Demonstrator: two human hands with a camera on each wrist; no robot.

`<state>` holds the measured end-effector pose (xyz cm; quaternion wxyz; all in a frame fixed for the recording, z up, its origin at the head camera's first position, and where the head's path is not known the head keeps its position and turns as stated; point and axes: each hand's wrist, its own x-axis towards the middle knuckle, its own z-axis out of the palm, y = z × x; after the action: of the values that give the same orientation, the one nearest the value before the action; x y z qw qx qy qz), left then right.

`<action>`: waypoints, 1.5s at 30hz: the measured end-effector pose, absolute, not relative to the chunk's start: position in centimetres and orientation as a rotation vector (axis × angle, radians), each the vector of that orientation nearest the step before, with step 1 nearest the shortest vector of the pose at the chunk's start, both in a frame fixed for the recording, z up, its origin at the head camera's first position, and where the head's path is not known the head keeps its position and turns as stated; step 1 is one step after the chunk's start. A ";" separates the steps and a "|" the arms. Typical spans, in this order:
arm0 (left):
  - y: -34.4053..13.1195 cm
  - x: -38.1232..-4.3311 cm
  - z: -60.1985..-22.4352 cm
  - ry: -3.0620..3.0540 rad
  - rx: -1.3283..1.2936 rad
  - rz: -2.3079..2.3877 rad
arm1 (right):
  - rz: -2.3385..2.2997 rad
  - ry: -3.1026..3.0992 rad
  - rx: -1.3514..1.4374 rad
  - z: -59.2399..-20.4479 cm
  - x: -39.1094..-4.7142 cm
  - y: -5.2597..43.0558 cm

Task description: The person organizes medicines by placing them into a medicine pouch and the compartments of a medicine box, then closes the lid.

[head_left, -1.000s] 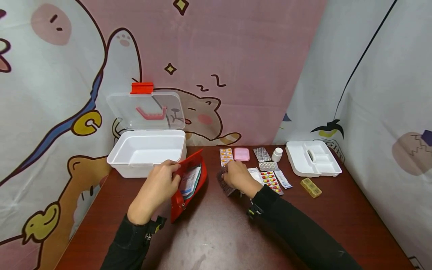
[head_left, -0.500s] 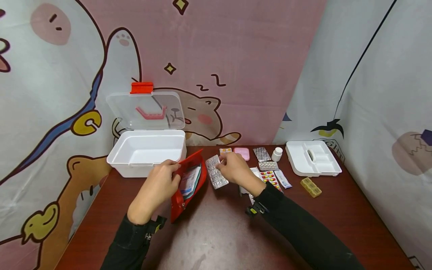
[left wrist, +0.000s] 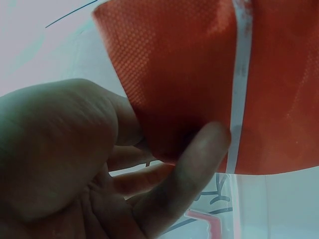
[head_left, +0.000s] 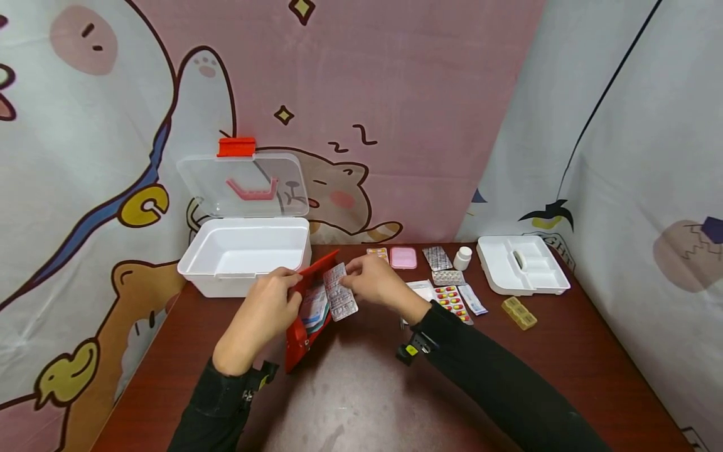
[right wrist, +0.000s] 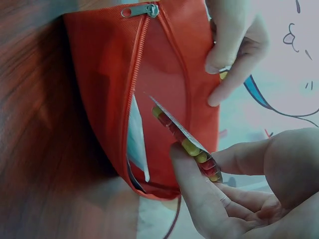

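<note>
My left hand (head_left: 261,311) grips the edge of an upright red zip pouch (head_left: 296,346), pinching its fabric between thumb and fingers. The zip (right wrist: 135,74) is undone in the right wrist view, and pale packets (right wrist: 136,137) show inside. Between the thumb and fingers of my right hand (head_left: 377,284) is a blister pack of capsules (head_left: 340,296), foil side toward the head camera. Red and yellow capsules (right wrist: 192,147) line its other face. The pack hovers at the pouch's mouth, tilted. In the left wrist view, only the pouch's outside (left wrist: 184,64) is visible.
Behind the pouch stands a white box (head_left: 211,285) with its clear lid (head_left: 214,182) raised. Right of my right hand lie several blister packs (head_left: 452,301), a pink case (head_left: 403,258), a white bottle (head_left: 462,258), a white tray (head_left: 511,282) and a yellow pillbox (head_left: 519,313).
My right hand has lifted the capsule blister pack off the table and carried it left to the pouch's mouth, its foil back now facing the head camera. My left hand stays put.
</note>
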<state>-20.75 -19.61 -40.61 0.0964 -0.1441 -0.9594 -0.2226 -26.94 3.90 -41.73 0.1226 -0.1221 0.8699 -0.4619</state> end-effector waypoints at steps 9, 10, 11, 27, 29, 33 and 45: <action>-19.6 -20.9 -40.6 -2.864 -0.412 -0.655 | -1.591 2.239 -0.219 -42.9 -27.8 1.9; -19.6 -20.9 -40.6 -2.865 -0.411 -0.654 | -1.604 2.228 -0.208 -43.0 -27.9 1.8; -19.6 -20.9 -40.6 -2.870 -0.408 -0.655 | -1.618 2.212 -0.191 -43.1 -28.0 1.6; -19.3 -20.8 -40.4 -2.867 -0.421 -0.690 | -1.704 2.112 -0.049 -43.7 -28.6 0.3; -19.3 -20.7 -40.5 -2.871 -0.419 -0.692 | -1.690 2.122 -0.054 -43.7 -28.6 0.1; -19.3 -20.7 -40.5 -2.870 -0.419 -0.695 | -1.651 2.172 -0.064 -44.1 -28.7 -0.3; -19.3 -20.7 -40.6 -2.885 -0.415 -0.725 | -1.398 2.441 -0.102 -44.8 -28.9 -1.4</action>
<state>-20.73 -19.28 -40.57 0.0689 -0.1377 -0.9583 -0.2407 -28.87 -1.38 -44.76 0.1626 -0.0358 0.8557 -0.4900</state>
